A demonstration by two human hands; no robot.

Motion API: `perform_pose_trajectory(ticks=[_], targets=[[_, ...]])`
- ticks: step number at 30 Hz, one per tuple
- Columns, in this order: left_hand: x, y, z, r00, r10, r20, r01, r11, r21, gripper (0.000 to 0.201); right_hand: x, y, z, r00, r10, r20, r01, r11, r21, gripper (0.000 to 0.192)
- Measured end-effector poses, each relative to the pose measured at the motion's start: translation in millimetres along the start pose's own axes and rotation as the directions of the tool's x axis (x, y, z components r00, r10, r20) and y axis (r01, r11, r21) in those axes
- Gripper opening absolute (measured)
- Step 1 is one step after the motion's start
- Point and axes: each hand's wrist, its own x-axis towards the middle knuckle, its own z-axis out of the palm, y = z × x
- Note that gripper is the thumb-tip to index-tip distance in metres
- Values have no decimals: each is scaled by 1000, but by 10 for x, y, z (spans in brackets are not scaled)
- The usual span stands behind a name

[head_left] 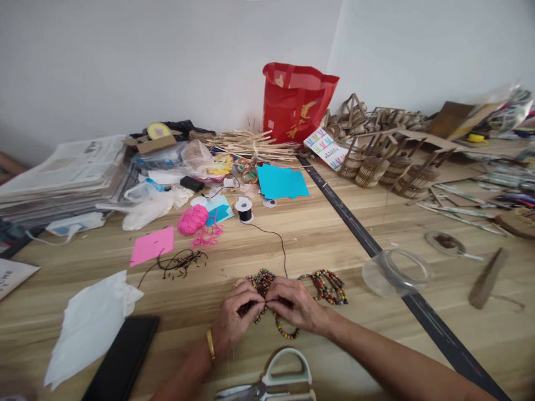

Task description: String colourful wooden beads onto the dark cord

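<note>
My left hand (240,309) and my right hand (295,303) meet fingertip to fingertip over a string of colourful beads (288,334). Thumb and forefinger are pinched together on each hand, and the exact bit between them is too small to see. More of the beads (261,281) lie bunched behind the fingers, and a looped bundle of bead strands (330,287) rests to the right. A thin black cord (284,250) runs from a white spool (244,210) down to behind my right hand. Close below lie scissors (286,373) with pale handles.
Left are a black phone (121,359), white tissue (90,323), black cord pieces (181,262) and pink yarn (193,219). Blue paper (282,181) and a red bag (296,103) stand further back. Right are a clear tape roll (397,273), a wooden wedge (487,278) and several small wooden buckets (371,170).
</note>
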Motion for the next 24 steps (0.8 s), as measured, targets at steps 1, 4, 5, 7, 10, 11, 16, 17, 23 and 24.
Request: perform_pose_trajectory(ticks=[1,4,5,7,10,11,16,17,23,24], targets=[[0,-2,0,1000,1,-2,-1,1000,1,10,0,1,1,1000,-1,-3,1,1000,2,15],[-6,-22,-3,1000,14,-18,-14,1000,-1,8,-4,-2,-2,1000,9,-2,-9,1000,5,16],[-10,-34,-5,1000,17,-26,-17,1000,-2,8,-6,-4,-4,1000,19,-4,-18,1000,6,16],[-16,-59,-9,999,10,-39,-10,1000,-9,10,-11,-9,-8,999,36,-16,-36,999,16,16],[-26,-98,-9,998,-24,-61,21,999,-46,13,-12,-17,-13,998,50,-46,-49,998,35,16],[-30,-107,-5,997,-38,-71,33,997,-63,12,-10,-20,-15,997,52,-51,-50,998,39,16],[-50,-120,20,983,-128,-130,110,985,-136,4,-1,-29,-19,998,41,-46,-39,998,42,16],[-54,-118,22,980,-148,-131,129,981,-145,4,-2,-29,-19,998,35,-42,-34,999,38,16],[-70,-138,28,984,-158,-87,139,971,-192,6,-8,-27,-14,1000,14,-19,-14,1000,18,15],[-70,-142,30,985,-154,-82,135,971,-198,6,-6,-29,-14,1000,12,-16,-12,1000,16,15]])
